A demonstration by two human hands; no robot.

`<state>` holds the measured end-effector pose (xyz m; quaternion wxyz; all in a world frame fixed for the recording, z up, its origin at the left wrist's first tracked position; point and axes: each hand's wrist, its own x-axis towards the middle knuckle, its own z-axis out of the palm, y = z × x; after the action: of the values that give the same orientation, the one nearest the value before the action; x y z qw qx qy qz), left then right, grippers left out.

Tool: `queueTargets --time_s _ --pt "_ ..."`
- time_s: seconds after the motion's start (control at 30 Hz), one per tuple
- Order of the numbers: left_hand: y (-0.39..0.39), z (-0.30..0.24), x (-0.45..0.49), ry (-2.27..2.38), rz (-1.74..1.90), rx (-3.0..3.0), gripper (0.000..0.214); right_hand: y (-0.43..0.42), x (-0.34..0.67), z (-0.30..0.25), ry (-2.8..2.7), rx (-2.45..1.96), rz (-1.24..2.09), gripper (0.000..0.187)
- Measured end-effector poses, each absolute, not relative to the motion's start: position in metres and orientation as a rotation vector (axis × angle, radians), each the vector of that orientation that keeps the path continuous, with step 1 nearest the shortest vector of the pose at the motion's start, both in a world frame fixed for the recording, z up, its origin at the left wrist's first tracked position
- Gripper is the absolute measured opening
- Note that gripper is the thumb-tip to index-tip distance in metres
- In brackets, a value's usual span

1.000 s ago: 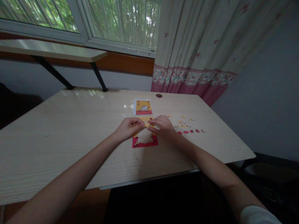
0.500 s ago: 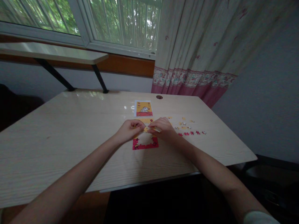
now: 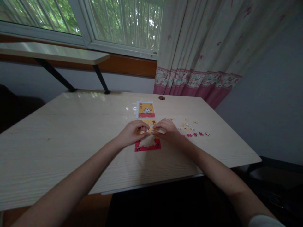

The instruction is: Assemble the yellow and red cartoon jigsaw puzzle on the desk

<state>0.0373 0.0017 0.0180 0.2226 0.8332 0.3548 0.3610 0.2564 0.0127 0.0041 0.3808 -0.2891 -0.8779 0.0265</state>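
Note:
Between my two hands, above a partly joined jigsaw puzzle, is a small yellow puzzle piece. My left hand has its thumb and fingers curled round the piece's left side. From the other side, my right hand pinches it with thumb and forefinger. The puzzle's red lower edge and yellow upper edge show, with bare tabletop inside the border; my hands cover parts of its sides. Just beyond lies a picture card with a white animal on yellow and red.
Loose red puzzle pieces lie in a row to the right, with several yellow and white pieces behind them. The wooden desk has a round cable hole at the back. A raised shelf stands at the back left, a curtain at the back right.
My left thumb and fingertips have spread a little farther apart. Both hands have shifted slightly to the right and stay close together at the yellow piece.

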Motion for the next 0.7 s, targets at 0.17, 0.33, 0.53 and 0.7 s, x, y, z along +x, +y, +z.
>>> queueTargets --time_s 0.17,0.33,0.53,0.7 --pt "0.0021 0.017 0.0349 0.981 1.015 2.479 0.014 0.0121 0.2561 0.003 -2.254 -0.776 0.108 0.024" --pt "0.0011 0.0165 0.0336 1.017 1.039 2.503 0.012 0.0103 0.2548 0.0044 -2.231 -0.825 0.146 0.025" --pt "0.0006 0.0169 0.034 1.006 1.064 2.508 0.01 0.0112 0.2532 0.0024 -2.168 -0.802 0.217 0.026" --pt "0.0016 0.0147 0.0333 0.987 1.041 2.511 0.012 0.0108 0.2545 0.0034 -2.196 -0.748 0.188 0.026"
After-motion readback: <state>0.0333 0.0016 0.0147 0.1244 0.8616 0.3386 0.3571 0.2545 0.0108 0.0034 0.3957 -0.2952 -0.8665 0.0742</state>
